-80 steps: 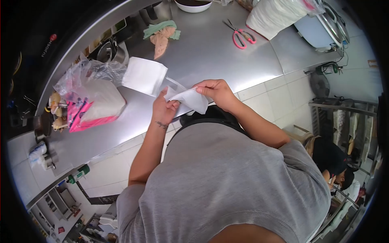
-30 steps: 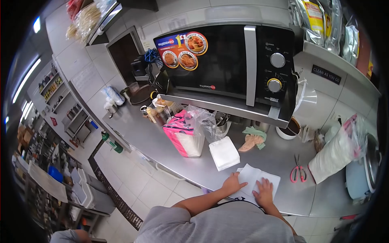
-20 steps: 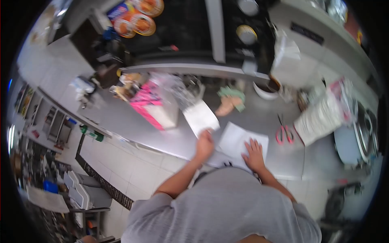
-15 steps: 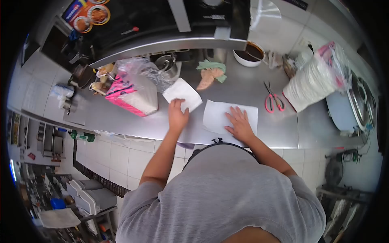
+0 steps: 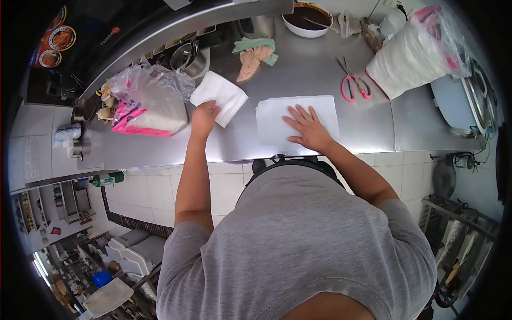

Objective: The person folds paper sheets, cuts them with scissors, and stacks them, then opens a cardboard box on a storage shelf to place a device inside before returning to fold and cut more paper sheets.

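Observation:
My left hand [image 5: 206,117] has its fingers curled on the lower left edge of a folded white paper napkin stack [image 5: 221,95], with thumb and fingertips pinching it. My right hand [image 5: 310,129] lies flat, fingers spread, on a larger white paper sheet or stack [image 5: 272,118] near the counter's front edge. To the left of the napkins sits an opened pink-and-clear plastic pack [image 5: 154,112] with white contents. Pink-handled scissors [image 5: 349,87] and pink-handled pliers [image 5: 363,86] rest to the right of the sheet.
The steel counter [image 5: 314,64] also bears crumpled green and peach cloths [image 5: 255,56], a white bowl [image 5: 306,26] of dark sauce with a spoon, and a metal pot [image 5: 188,58]. A tall white plastic-wrapped pack [image 5: 405,58] leans at right beside a lidded appliance [image 5: 458,101].
The whole view has shifted, with the counter now higher in the picture. My left hand has slid to the napkins' left edge and curled its fingers; my right hand stays flat on the sheet.

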A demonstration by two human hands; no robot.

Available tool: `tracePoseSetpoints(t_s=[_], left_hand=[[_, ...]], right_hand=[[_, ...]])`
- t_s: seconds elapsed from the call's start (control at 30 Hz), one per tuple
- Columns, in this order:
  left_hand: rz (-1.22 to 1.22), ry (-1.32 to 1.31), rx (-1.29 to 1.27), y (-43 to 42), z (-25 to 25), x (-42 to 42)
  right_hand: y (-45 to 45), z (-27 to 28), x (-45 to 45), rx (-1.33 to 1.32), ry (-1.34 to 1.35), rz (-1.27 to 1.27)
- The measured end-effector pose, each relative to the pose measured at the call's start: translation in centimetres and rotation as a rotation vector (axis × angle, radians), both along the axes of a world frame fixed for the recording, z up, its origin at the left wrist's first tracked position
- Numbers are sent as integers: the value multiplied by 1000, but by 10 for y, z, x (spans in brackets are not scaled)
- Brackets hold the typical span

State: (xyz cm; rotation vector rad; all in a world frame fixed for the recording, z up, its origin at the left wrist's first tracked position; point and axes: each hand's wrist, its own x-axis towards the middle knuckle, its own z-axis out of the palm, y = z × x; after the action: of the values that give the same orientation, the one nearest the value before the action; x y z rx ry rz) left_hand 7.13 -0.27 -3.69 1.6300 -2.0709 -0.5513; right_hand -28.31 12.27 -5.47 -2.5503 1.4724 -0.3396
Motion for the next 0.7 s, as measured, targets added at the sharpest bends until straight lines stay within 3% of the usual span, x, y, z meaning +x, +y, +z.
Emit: tracePoseSetpoints(t_s=[0.1,0.2,0.3,0.4,0.5,0.53,0.7], left_hand=[[-49,-29,-85,-1,1,-3],[115,66,-22,0,13,-9],[130,429,-144,5,60,-21],[72,796,-31,31,147,-42],[-37,1132,53,54,212,-52],[-87,1237,74,58,221,-53],[153,1465,126,69,224,-57]], right_hand=[[-4,-1,2,14,-14,12],[-5,-2,0,61,-65,3],[-10,43,11,45,-282,-78],[-26,95,23,168,-744,-94],[-41,140,29,128,-921,-24],[-42,156,30,88,-943,21],[-25,212,34,-140,-1007,175]])
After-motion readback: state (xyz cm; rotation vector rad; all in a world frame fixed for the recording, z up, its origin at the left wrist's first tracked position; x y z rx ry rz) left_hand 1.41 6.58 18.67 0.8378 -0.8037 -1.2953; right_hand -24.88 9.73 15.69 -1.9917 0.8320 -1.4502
